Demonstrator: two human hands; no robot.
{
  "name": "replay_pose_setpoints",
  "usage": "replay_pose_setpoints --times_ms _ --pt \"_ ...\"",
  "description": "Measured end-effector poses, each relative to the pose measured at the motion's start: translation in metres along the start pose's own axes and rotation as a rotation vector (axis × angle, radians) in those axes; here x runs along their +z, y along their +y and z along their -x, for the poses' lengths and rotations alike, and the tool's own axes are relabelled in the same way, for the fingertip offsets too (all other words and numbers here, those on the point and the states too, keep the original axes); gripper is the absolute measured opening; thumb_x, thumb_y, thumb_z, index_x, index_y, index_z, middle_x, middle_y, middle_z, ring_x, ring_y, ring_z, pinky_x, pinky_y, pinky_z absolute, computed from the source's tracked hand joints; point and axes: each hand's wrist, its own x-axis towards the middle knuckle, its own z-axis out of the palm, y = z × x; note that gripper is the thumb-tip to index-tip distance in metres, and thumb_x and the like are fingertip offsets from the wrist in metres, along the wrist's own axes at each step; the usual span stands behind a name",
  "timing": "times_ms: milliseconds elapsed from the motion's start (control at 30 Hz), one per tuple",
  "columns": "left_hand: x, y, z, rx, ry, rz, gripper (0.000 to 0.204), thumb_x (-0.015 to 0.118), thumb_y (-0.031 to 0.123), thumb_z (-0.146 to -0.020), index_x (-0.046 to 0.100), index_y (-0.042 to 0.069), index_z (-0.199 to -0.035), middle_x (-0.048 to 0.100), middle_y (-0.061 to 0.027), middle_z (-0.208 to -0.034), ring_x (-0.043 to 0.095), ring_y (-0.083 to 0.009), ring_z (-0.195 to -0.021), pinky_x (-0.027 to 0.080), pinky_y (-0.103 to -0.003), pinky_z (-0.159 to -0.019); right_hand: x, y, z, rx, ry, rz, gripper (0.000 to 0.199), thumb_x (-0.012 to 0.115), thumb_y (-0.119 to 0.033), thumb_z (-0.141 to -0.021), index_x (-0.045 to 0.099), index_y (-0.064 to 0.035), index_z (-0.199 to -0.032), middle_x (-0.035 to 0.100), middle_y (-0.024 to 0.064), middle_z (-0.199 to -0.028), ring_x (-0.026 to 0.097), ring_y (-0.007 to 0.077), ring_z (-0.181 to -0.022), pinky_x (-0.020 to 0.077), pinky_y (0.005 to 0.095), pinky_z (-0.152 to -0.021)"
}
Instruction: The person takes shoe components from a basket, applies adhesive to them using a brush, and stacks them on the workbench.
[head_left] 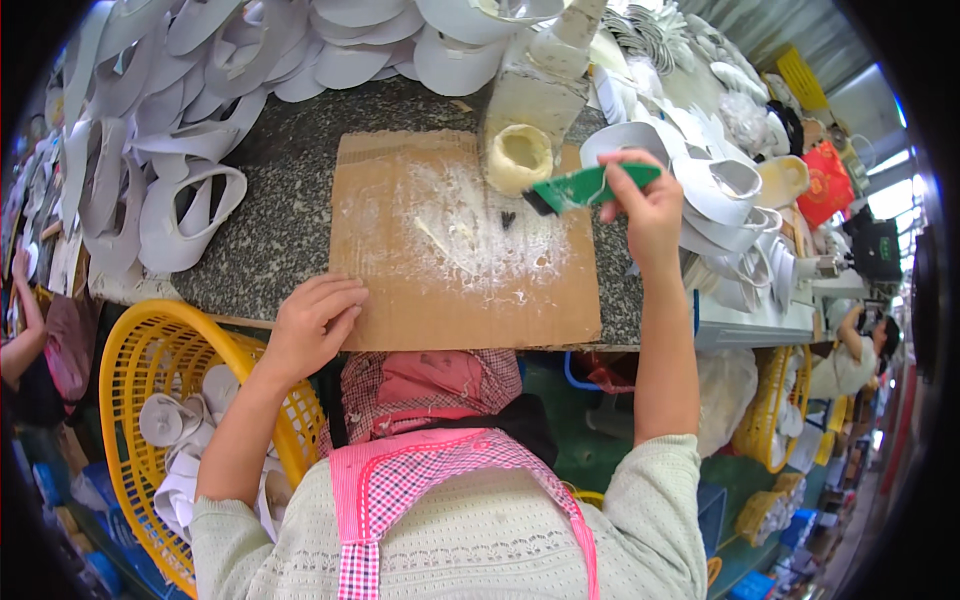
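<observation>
On the speckled stone tabletop point(270, 215) in front of me lies a brown cardboard sheet point(390, 315), dusted with white powder or residue around its middle. My right hand point(645, 200) pinches a flat green brush point(590, 188) by its handle, above the sheet's right side; its dark tip points left. A cream-coloured round pot or cup point(520, 158), crusted at the rim, stands at the sheet's far edge, close to the brush tip. My left hand point(318, 325) rests loosely at the sheet's left edge, fingers slightly bent, holding nothing. Near the pot sits a small dark mark point(508, 220) on the cardboard.
Stacks of white visor-shaped pieces point(230, 60) crowd the table's far and left sides. More white pieces point(720, 190) pile up at the right. A yellow plastic basket point(140, 340) with white pieces stands by my left arm. Other people point(850, 360) sit farther off.
</observation>
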Motion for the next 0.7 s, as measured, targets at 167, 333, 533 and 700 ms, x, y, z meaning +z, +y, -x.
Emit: replay_pose_setpoints --times_ms 167,333,533,700 --pt "-0.033 -0.002 -0.003 -0.207 0.542 0.147 0.022 0.058 -0.003 -0.075 0.060 0.000 -0.097 0.062 -0.0119 -0.094 0.059 -0.0145 -0.078 0.046 -0.024 -0.072 0.006 0.017 0.027 0.017 0.059 -0.008 0.012 0.056 -0.006 -0.081 0.058 0.0019 -0.089 0.056 0.0032 -0.068 0.048 0.0069 -0.048 0.0366 0.0181 -0.043" --pt "-0.095 -0.037 0.035 -0.324 0.737 0.087 0.027 0.057 0.003 -0.076 0.059 0.003 -0.103 0.063 -0.0074 -0.094 0.058 -0.0104 -0.076 0.046 -0.024 -0.070 0.001 0.076 0.042 0.172 0.279 0.197 0.018 0.057 -0.013 -0.082 0.058 0.0009 -0.093 0.060 0.0070 -0.079 0.056 0.0120 -0.064 0.0471 0.0219 -0.051" --pt "-0.146 -0.083 0.243 -0.893 0.835 -0.393 0.027 0.056 0.013 -0.076 0.060 0.008 -0.102 0.064 -0.0067 -0.086 0.060 -0.0161 -0.072 0.046 -0.026 -0.068 0.004 0.038 0.054 -0.177 0.128 0.293 0.017 0.051 -0.009 -0.085 0.057 0.0041 -0.094 0.060 0.0104 -0.086 0.057 0.0146 -0.066 0.0455 0.0194 -0.050" --pt "-0.094 -0.060 0.324 -1.271 0.463 -0.428 0.029 0.055 0.014 -0.071 0.060 0.007 -0.099 0.063 -0.0119 -0.086 0.060 -0.0253 -0.077 0.048 -0.034 -0.071 0.025 0.031 0.040 -0.252 0.263 0.574 0.016 0.052 -0.008 -0.085 0.057 0.0048 -0.093 0.059 0.0096 -0.085 0.053 0.0123 -0.059 0.0439 0.0199 -0.049"
